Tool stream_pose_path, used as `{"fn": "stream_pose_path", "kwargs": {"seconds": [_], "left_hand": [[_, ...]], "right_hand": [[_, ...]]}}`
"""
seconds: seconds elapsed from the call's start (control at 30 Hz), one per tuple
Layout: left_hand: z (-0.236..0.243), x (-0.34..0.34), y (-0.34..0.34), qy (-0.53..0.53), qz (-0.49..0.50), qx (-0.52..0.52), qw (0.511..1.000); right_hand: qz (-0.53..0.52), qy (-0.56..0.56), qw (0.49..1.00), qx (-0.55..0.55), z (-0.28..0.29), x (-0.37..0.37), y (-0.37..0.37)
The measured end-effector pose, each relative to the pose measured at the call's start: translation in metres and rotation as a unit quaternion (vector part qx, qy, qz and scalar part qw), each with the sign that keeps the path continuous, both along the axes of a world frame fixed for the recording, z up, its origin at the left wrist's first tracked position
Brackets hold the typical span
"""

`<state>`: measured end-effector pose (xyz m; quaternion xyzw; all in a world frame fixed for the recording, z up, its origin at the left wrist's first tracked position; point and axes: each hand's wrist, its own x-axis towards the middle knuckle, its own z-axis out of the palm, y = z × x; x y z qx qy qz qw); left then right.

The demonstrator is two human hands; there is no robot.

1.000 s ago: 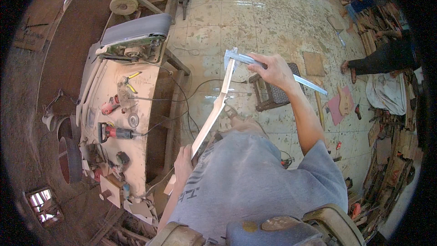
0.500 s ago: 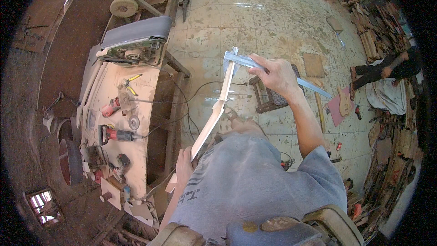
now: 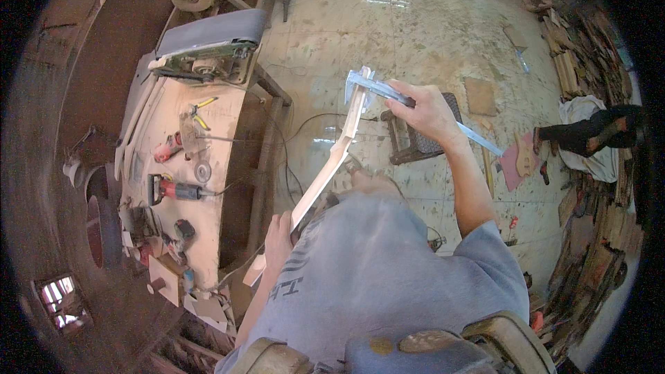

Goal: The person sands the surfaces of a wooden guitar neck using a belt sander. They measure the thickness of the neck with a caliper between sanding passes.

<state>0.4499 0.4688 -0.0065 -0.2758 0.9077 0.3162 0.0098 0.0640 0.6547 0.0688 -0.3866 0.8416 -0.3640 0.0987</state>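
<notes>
Workshop floor (image 3: 415, 21), caliper (image 3: 388, 90) seemingly on wood strip (image 3: 332, 159)

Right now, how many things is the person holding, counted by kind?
Long pale wooden piece, gripped low by the left hand: 1
Metal caliper, held by the right hand at the piece's top end: 1
Total: 2

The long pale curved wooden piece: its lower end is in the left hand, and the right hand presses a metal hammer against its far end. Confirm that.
Not a hammer. In the head view the right hand holds a metal vernier caliper at the far end of the long pale curved wooden piece; the left hand does grip its lower end.
</notes>
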Motion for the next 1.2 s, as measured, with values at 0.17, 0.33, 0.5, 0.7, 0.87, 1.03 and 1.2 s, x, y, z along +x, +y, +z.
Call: {"fn": "stream_pose_path", "kwargs": {"seconds": [0.17, 0.33, 0.5, 0.7, 0.87, 1.03, 1.2], "left_hand": [[-0.003, 0.003, 0.002, -0.009, 0.009, -0.001, 1.000], [-0.010, 0.005, 0.002, -0.004, 0.006, -0.007, 1.000], [-0.004, 0.001, 0.003, -0.004, 0.004, -0.007, 1.000], [-0.001, 0.002, 0.005, -0.015, 0.017, 0.022, 0.999], [-0.004, 0.007, 0.005, -0.005, 0.020, 0.021, 1.000], [-0.003, 0.007, 0.006, -0.009, 0.024, 0.020, 0.999], [-0.006, 0.012, 0.004, 0.010, 0.025, 0.002, 1.000]], "right_hand": [[0.060, -0.042, 0.997, -0.001, 0.010, 0.020, 0.001], [0.083, -0.023, 0.996, 0.002, 0.003, 0.024, 0.002], [0.058, 0.001, 0.996, 0.065, 0.004, 0.025, 0.002], [-0.011, 0.038, 0.993, 0.111, 0.006, 0.041, -0.002], [-0.021, 0.074, 0.993, 0.095, 0.000, 0.047, -0.002], [-0.027, 0.074, 0.992, 0.100, 0.001, 0.050, -0.004], [-0.026, 0.086, 0.993, 0.079, 0.001, 0.054, -0.009]]}}
